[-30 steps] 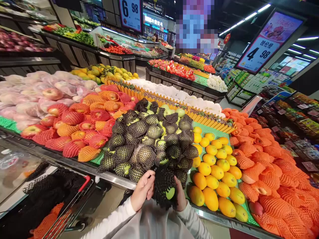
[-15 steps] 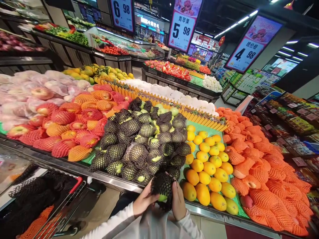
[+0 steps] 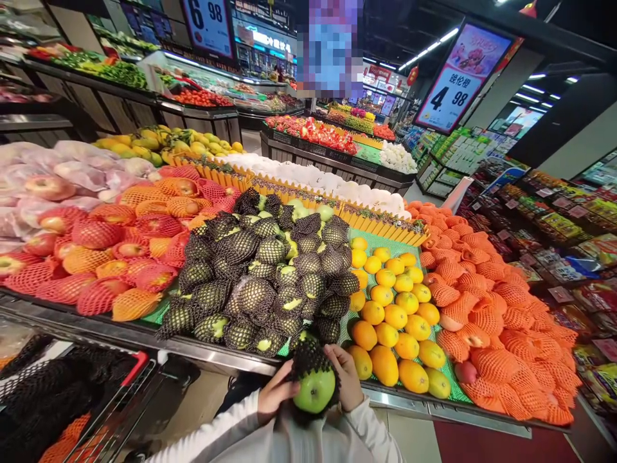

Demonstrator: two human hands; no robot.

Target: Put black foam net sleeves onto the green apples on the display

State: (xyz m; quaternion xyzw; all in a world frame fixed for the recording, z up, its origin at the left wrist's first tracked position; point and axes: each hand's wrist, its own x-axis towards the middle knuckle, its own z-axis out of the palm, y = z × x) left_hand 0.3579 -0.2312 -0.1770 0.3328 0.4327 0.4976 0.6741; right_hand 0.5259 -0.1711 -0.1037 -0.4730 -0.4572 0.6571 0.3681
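Note:
Between my two hands, close to my body and by the stand's front edge, is a green apple partly wrapped in a black foam net. The net covers its upper side while the green skin and blossom end face me. My left hand grips it from the left, thumb on the apple. From the right, my right hand holds the net and the apple's side, its fingertips partly hidden. Just beyond lies a heap of green apples in black nets.
Oranges lie to the right, then fruit in orange nets. Red apples in pink and orange nets are on the left. A metal rail edges the stand. A wire cart holding loose nets stands at lower left.
The net has been pulled back, and much more of the green apple shows. The apple has turned its end toward me. My view has shifted slightly to the right.

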